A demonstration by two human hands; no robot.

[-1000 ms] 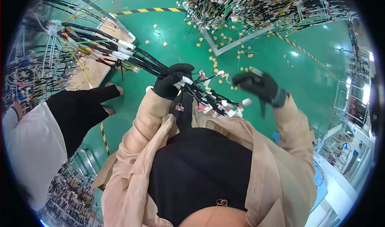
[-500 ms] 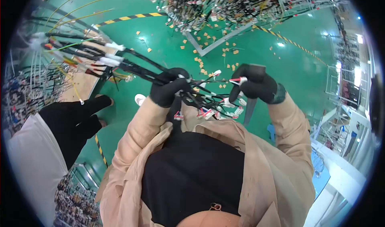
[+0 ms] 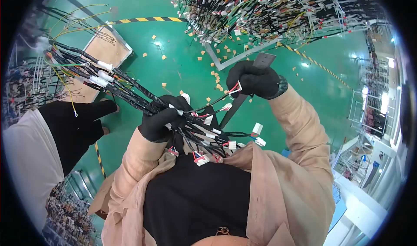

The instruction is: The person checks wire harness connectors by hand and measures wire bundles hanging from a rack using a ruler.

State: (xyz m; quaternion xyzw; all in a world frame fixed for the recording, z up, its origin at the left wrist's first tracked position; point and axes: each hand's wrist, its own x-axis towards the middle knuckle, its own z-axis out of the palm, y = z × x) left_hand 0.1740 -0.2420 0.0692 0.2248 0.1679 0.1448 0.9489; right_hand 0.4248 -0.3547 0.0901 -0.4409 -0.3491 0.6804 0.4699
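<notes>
My left hand (image 3: 161,119), in a black glove, is closed round a thick bundle of black cables (image 3: 130,99). From the bundle, thin wires with white connectors (image 3: 201,158) fan out in front of my chest. In my right hand (image 3: 256,80), also gloved, are one thin branch cable's red and white wire end (image 3: 236,88) and a flat grey metal strip (image 3: 264,60). The strip sticks out above the fist and runs down below it. The branch stretches between the two hands.
Another person (image 3: 30,137) stands at the left, by a wooden board (image 3: 104,50). A rack hung with many harnesses (image 3: 260,11) is at the top, its grey frame (image 3: 226,64) near the green floor. Small orange pieces lie scattered there. White frames (image 3: 365,198) stand at the right.
My right hand has moved up and left, drawing the branch cable out from the bundle. My left hand has come lower with the bundle. The grey strip has swung to a steeper slant.
</notes>
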